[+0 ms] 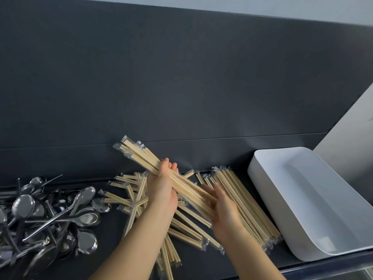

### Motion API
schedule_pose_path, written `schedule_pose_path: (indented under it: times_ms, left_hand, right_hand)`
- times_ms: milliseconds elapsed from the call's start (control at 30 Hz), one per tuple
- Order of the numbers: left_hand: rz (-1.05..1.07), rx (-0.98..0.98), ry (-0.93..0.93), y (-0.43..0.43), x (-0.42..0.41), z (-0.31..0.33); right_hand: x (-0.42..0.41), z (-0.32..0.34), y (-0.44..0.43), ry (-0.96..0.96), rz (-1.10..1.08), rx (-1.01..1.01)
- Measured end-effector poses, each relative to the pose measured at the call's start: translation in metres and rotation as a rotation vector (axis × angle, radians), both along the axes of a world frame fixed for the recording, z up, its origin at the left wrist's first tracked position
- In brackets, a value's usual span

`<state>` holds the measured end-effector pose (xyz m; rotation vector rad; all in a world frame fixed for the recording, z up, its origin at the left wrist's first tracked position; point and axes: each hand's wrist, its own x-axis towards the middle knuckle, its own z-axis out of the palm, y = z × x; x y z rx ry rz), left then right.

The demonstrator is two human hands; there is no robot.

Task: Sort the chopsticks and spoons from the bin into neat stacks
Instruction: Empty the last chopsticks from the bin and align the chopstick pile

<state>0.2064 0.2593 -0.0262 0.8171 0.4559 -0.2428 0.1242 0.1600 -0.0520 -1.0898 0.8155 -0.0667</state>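
At the far left, a tangled pile of metal spoons (50, 215) is lying on the dark counter (113, 235), still unsorted; they are overlapping too much for an exact count, though well over a dozen are showing. Just right of it, loose wrapped chopsticks (129, 199) are crossing each other at all angles, perhaps a couple of dozen pairs.

Above this scatter, the left hand (161, 188) is gripping a bundle of chopsticks (139, 156) around its middle, its fingers curling over the top, with the far end pointing up and left. The right hand (224, 207) is pressing fairly straight fingers against the bundle's near end. Roughly ten pairs are in the bundle; I cannot tell exactly.

Just beside that hand, one neat stack (251, 215) is lying parallel on the counter, near the single white bin (302, 178), which is looking empty.

The person seems to be squaring up a gathered handful. Next, it is calling for evening the ends and laying it along the neat stack, aligned.
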Motion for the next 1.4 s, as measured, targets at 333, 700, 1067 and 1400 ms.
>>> schedule_pose_path:
  times_ms: [333,700,1067,1400]
  left_hand:
    - [-0.069,0.007,0.016,-0.001,-0.003,-0.001]
    - [-0.173,0.065,0.005,-0.018,-0.023,-0.016]
    - [-0.595,0.547,-0.134,-0.031,-0.031,-0.026]
    - [-1.022,1.205,-0.645,-0.016,-0.015,-0.05]
  right_hand:
    - [0.001,-0.01,-0.006,-0.141,-0.022,0.137]
    - [0.003,-0.012,-0.006,-0.173,-0.012,0.196]
    - [-0.022,-0.026,-0.019,-0.216,0.657,-1.173]
    - [-0.044,-0.039,-0.07,0.196,0.512,-1.453]
